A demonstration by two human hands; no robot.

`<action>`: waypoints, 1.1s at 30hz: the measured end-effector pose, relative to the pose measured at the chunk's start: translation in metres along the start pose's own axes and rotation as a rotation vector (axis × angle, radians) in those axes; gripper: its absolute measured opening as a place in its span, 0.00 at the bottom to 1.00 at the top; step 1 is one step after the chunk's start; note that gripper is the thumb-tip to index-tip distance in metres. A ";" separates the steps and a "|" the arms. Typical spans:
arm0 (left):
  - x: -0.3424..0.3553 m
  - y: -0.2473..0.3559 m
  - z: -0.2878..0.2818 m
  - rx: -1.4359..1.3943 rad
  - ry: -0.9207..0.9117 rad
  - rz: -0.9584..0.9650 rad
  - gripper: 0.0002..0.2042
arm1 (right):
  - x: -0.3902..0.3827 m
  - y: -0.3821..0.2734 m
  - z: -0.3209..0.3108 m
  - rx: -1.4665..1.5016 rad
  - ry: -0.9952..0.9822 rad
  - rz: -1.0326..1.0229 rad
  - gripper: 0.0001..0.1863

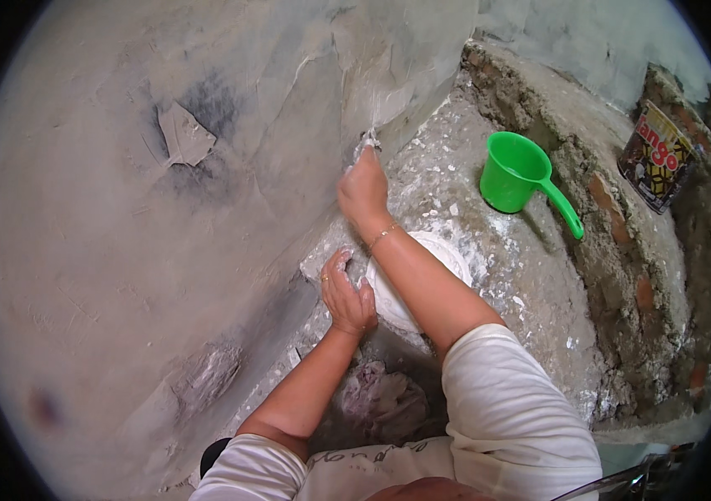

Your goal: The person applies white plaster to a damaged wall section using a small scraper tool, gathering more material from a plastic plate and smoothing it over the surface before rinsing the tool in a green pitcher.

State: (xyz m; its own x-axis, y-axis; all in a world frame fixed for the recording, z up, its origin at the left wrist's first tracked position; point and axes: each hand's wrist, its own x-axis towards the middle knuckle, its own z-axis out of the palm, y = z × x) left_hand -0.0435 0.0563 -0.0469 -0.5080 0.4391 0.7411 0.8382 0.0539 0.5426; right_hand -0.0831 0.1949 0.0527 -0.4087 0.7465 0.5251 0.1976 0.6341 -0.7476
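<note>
The right hand [363,188] is stretched far forward, its wrist bent a little and its fingers drawn together at the wall [280,167]. White smears cover those fingertips — whether they pinch some small thing or only press against the plaster, I can't tell from here. A thin bracelet [382,235] circles that wrist, and the forearm runs up at a slant from a white sleeve [514,401], elbow out to the side.

The left hand [347,294] hangs lower and nearer the body, palm turned inward, fingers loosely curved with the thumb held apart from them. It wears a ring and has white on its fingers too, and nothing shows in its grasp. Just beside it sits the round white tub [456,250], partly hidden beneath the right forearm, with white material inside; I can't make out whether the thumb touches the rim.

Around the tub the rough ledge [447,179] is strewn with pale chips. Nearer the body, a crumpled bundle [385,401] lies in shadow between the arms. Off to the right stands a green dipper [506,179], its handle pointing away from the wall — and farther right, past a broken edge of brick and mortar [606,209], a dark printed packet [656,163] rests at a tilt.
</note>
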 end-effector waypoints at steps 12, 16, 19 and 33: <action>0.001 -0.002 -0.001 -0.008 0.007 -0.003 0.24 | 0.003 0.017 0.014 0.047 0.066 0.009 0.15; 0.003 0.002 0.001 -0.020 0.006 0.006 0.24 | 0.042 0.035 0.010 0.033 0.126 0.131 0.11; 0.004 0.003 0.002 -0.011 0.007 0.007 0.24 | 0.065 0.051 -0.005 0.040 0.094 0.088 0.09; 0.003 0.002 0.001 -0.035 0.006 0.000 0.24 | 0.078 0.077 -0.006 -0.065 0.129 0.051 0.12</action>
State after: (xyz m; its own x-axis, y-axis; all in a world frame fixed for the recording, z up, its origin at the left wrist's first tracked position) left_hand -0.0436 0.0591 -0.0444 -0.5095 0.4334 0.7434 0.8306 0.0221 0.5564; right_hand -0.0944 0.3038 0.0387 -0.2797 0.7954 0.5377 0.2740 0.6029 -0.7493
